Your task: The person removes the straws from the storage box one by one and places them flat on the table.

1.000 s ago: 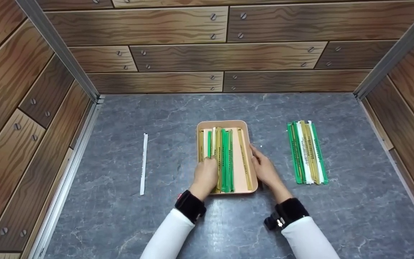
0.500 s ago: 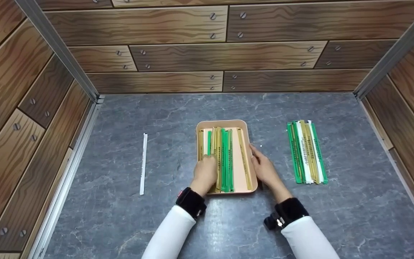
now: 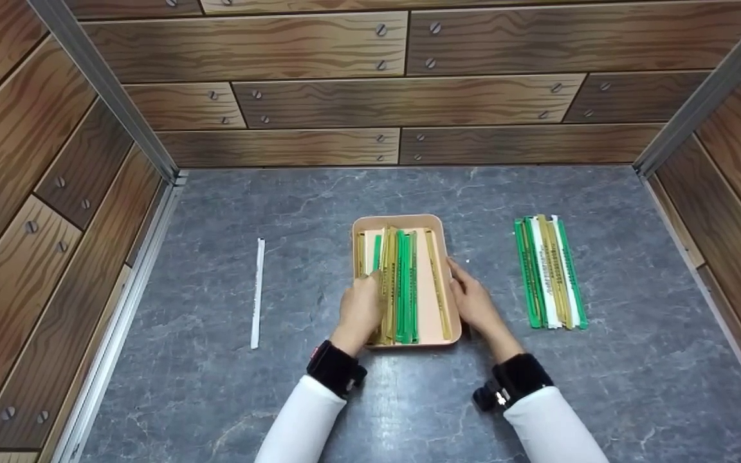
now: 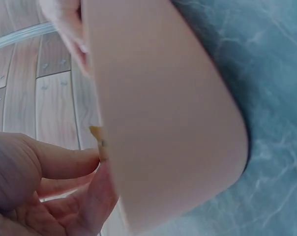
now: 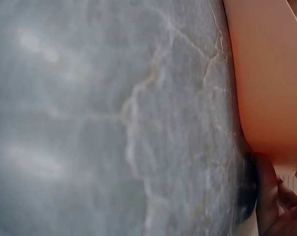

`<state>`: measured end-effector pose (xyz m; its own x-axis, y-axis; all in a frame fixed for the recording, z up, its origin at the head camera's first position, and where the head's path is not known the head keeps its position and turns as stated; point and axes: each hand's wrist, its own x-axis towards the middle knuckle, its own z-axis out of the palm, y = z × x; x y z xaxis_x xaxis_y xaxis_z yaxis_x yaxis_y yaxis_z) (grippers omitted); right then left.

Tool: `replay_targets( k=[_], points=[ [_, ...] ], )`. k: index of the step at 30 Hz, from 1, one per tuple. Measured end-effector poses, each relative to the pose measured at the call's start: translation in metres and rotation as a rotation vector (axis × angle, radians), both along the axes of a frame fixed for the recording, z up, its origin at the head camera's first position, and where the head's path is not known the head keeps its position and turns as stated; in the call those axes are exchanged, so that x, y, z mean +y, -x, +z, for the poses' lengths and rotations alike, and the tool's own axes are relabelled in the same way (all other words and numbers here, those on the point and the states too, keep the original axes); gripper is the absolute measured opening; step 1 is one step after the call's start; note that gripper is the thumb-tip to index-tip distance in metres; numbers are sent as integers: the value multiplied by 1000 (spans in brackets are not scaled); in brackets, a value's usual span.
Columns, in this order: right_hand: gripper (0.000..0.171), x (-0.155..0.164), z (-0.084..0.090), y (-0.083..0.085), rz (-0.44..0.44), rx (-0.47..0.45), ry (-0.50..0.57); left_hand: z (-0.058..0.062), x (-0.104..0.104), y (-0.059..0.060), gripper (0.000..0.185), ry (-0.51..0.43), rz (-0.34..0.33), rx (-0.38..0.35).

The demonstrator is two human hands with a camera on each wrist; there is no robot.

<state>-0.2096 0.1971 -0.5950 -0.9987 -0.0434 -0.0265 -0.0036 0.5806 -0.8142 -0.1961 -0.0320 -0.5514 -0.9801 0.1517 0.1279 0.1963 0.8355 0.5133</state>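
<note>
A peach tray (image 3: 431, 325) in the middle of the table holds several long, thin wrapped straws. My left hand (image 3: 361, 308) reaches over its left side in the head view. Seen from the left wrist, thumb and finger pinch the end of a gold-wrapped straw (image 4: 100, 142) at the tray's rim. Green straws (image 3: 404, 289) lie beside the gold ones; a single gold straw (image 3: 438, 286) rests apart near the right wall. Against that wall's outside, my right hand (image 3: 476, 305) rests its extended fingers, some of them hidden by the tray.
One white wrapped straw (image 3: 257, 292) lies on the grey marbled table (image 3: 306, 199) to the left. A row of green, white and gold straws (image 3: 550, 273) lies to the right. Wood-patterned walls (image 3: 319, 103) enclose the table at the back and sides.
My left hand has shifted slightly left and away from me. A gold straw beside its fingers now leans over, and the green straw there has moved a little right. The right hand stays put.
</note>
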Motion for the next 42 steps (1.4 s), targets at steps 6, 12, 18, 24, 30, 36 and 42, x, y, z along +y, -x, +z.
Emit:
replay_targets(
  k=[6, 12, 18, 24, 30, 36, 42],
  points=[
    [48, 1, 0, 0, 1, 1, -15, 11, -12, -5, 52, -135, 21, -82],
    [48, 0, 0, 0, -3, 0, -13, 17, -39, -9, 54, -264, 54, -118],
    [48, 0, 0, 0, -10, -10, -26, 16, -79, -13, 44, -278, 132, -28],
    [48, 0, 1, 0, 0, -10, -24, 9, -130, -13, 41, -217, 265, -16],
    [48, 1, 1, -1, -3, -7, -25, 4, -177, -10, 42, -97, 371, -101],
    [48, 1, 0, -1, 0, -3, -17, -3, -208, -9, 35, 18, 422, -195],
    [49, 0, 0, -1, 1, -28, 5, -9, -214, -6, 20, 38, 409, -260]
  ],
)
